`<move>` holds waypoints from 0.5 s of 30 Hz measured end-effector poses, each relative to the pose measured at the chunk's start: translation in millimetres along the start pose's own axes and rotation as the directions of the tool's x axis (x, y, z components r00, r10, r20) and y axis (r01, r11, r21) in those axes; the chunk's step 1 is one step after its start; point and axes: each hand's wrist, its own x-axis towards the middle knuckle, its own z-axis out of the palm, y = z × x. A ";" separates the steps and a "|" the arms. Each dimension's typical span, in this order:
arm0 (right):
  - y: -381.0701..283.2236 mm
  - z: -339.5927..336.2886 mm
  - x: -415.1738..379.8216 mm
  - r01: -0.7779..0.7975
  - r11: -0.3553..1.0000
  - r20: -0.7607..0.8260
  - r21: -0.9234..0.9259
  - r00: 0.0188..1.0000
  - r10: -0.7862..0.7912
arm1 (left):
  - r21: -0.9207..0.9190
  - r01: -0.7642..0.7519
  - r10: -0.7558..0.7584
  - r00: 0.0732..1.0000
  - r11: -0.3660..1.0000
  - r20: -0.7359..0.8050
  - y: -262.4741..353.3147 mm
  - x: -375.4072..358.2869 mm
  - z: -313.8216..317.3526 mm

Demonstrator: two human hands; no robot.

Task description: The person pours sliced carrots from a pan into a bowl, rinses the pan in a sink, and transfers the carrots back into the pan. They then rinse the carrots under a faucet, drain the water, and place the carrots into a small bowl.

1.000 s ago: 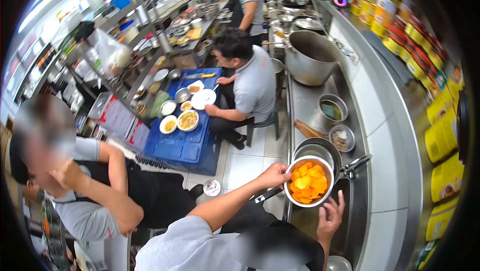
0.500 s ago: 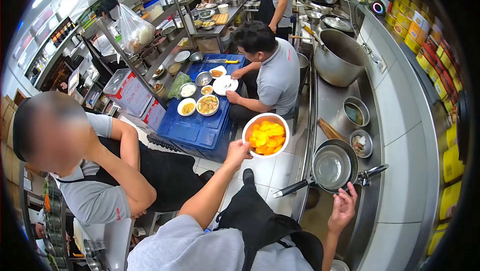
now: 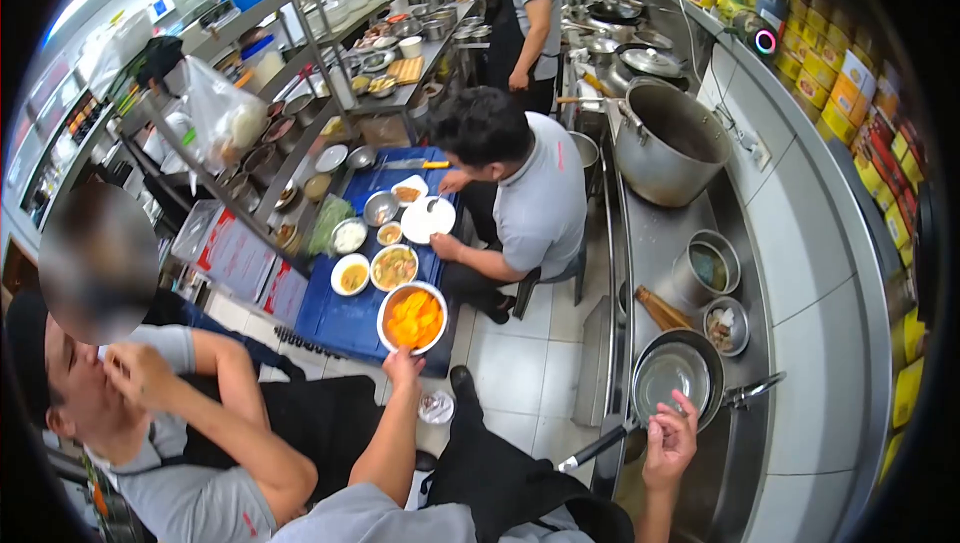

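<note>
My left hand grips the near rim of a white bowl full of orange-yellow slices, fruit by their look. The bowl is over the near edge of a blue crate-like table. Just beyond it stand a bowl of soup with pieces in it and a smaller bowl of yellow food. My right hand is raised, fingers apart and holding nothing. Close by it, a frying pan with a black handle lies at the sink, a clear round bowl or lid inside it.
A seated co-worker has both hands near a white plate. Another person stands at my left. A large pot, a smaller pot and a faucet line the counter on my right.
My left hand has carried the bowl of orange slices leftward and down to the blue table's edge. My right hand has shifted slightly, its fingers still apart. The view has moved as well.
</note>
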 end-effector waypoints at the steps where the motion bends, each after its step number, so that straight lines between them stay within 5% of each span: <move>1: -1.1 12.3 6.1 -0.017 1.000 -0.014 0.004 1.000 0.017 | 0.003 0.001 0.000 1.000 1.000 -0.025 -5.7 22.8 -5.2; 10: 34.1 152.3 78.4 -0.304 0.951 0.159 0.052 0.943 0.293 | -0.144 0.026 -0.059 0.971 0.989 -0.233 23.4 171.5 2.0; 15: 59.8 266.8 157.6 -0.257 0.930 0.304 -0.263 0.893 0.333 | -0.184 -0.109 0.032 0.925 0.977 -0.380 66.8 276.8 1.5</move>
